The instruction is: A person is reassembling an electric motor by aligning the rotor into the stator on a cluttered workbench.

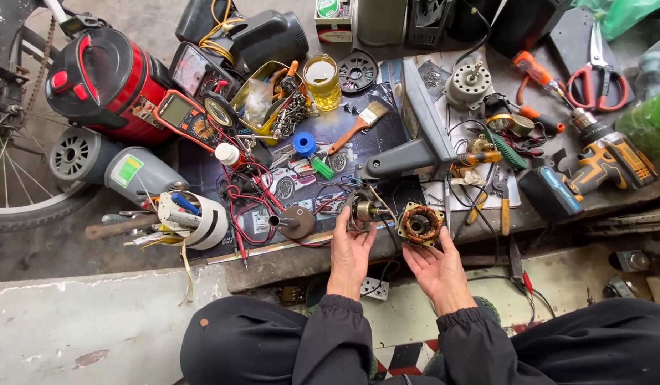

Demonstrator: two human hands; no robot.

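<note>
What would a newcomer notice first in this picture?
Probably the two bare hands low in the middle: the left hand touches a small motor rotor, the right hand a copper-wound stator. Next, the red vacuum cleaner at upper left.

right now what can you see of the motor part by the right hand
The motor part is a squarish stack of metal plates with copper wire windings around a round central hole. It lies flat, hole upward, at the near edge of the cluttered board. The right hand, palm up, touches its near side with the fingertips.
</note>
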